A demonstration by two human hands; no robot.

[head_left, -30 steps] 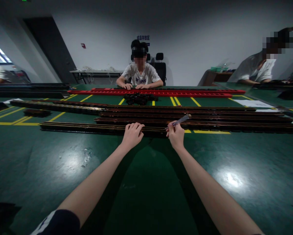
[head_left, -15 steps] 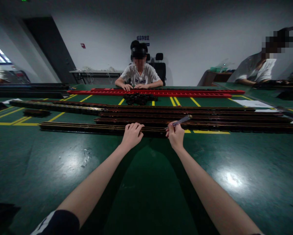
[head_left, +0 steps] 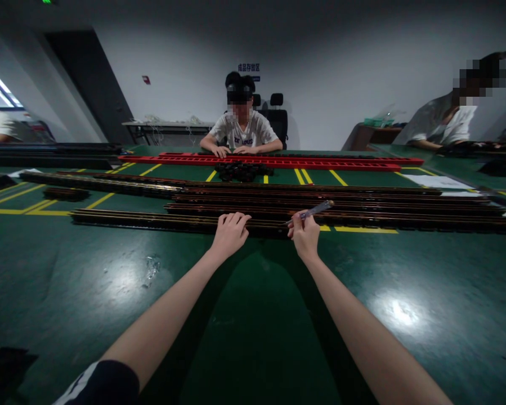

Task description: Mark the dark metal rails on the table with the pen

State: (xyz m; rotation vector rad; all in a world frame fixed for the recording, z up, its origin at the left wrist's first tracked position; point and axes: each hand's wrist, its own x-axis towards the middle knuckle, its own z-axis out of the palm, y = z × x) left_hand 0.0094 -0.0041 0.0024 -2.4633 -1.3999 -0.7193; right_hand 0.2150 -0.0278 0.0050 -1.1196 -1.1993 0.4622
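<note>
L hand [head_left: 231,235] lay on the near blk strip [head_left: 151,220], ctr of frame, fingers bent over it, tho couldn't tell if they gripped it. R hand [head_left: 305,236], just right of ctr, was clamped on a clear-handled screwdriver [head_left: 318,210], its shaft pointing lower left at that strip. More dark strips [head_left: 362,203] lay just behind, ctr to right edge, w/ red rails [head_left: 303,162] above them in frame, before a seated co-worker [head_left: 244,132], upper ctr.
</note>
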